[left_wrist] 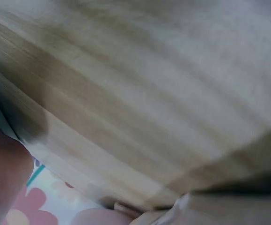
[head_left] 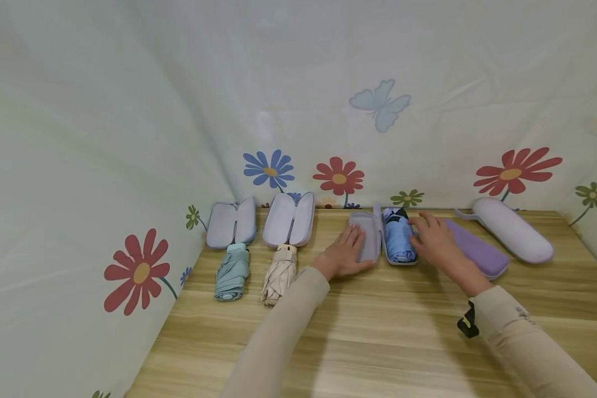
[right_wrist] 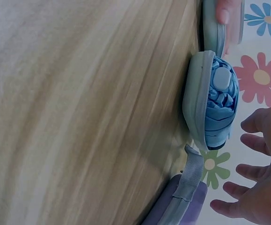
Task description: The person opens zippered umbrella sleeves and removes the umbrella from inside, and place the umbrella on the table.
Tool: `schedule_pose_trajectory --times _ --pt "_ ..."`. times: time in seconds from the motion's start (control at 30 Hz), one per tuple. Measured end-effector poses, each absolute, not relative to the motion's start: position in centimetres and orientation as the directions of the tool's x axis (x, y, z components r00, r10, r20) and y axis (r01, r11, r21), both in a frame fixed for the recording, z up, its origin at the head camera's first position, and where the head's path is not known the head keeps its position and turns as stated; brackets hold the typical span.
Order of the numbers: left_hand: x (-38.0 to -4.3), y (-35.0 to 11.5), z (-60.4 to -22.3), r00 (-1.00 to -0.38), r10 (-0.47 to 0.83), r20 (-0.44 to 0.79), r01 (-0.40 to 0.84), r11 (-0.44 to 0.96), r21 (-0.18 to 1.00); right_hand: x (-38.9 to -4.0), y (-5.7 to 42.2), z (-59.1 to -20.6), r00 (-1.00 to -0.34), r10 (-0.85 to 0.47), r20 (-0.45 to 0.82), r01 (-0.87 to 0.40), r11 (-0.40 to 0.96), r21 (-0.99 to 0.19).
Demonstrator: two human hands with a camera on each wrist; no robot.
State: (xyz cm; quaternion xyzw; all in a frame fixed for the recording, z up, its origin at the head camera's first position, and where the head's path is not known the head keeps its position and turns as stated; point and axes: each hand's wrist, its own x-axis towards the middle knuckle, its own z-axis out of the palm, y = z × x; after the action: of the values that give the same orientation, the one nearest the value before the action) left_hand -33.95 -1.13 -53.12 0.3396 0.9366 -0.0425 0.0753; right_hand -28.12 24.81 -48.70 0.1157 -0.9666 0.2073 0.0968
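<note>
A pale grey zip case (head_left: 370, 236) lies spread wide on the wooden table. Folded up in its right half is a blue umbrella (head_left: 399, 237); in the right wrist view this umbrella (right_wrist: 218, 112) bulges above the shell's rim. My left hand (head_left: 343, 254) lies with extended fingers over the case's left half. Close to the right side of the umbrella is my right hand (head_left: 436, 243), its fingers spread; the right wrist view shows this hand (right_wrist: 266, 173) apart from the umbrella. In the left wrist view, only a blurred edge of a hand appears.
To the left lie two more opened cases (head_left: 221, 225) (head_left: 278, 221), with a green folded umbrella (head_left: 232, 273) and a beige folded umbrella (head_left: 279, 275) before them. Right of my right hand are a closed purple case (head_left: 477, 249) and a closed pale case (head_left: 513, 229). A flowered curtain (head_left: 298, 110) borders the table.
</note>
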Motion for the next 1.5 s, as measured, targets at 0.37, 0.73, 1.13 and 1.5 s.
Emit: schedule_pose_trajectory --times 0.37,0.73,1.13,1.5 --pt "-34.5 -0.5 -53.7 -0.787 0.587 -0.191 0.589 0.806 0.050 -28.5 24.1 -48.5 -0.966 -0.172 0.193 -0.240 0.871 -0.428" --pt "-35.8 0.1 -54.4 -0.826 0.507 -0.247 0.524 0.852 -0.003 -31.2 22.3 -48.0 -0.993 -0.111 0.037 -0.115 0.868 -0.484" --pt "-36.0 0.1 -54.5 -0.828 0.514 -0.226 0.525 0.851 0.015 -33.2 21.2 -47.9 -0.996 -0.064 -0.064 -0.026 0.878 -0.478" --pt "-36.6 0.1 -54.8 -0.817 0.523 -0.243 0.535 0.845 0.018 -33.9 21.2 -47.9 -0.995 -0.081 -0.062 -0.048 0.908 -0.417"
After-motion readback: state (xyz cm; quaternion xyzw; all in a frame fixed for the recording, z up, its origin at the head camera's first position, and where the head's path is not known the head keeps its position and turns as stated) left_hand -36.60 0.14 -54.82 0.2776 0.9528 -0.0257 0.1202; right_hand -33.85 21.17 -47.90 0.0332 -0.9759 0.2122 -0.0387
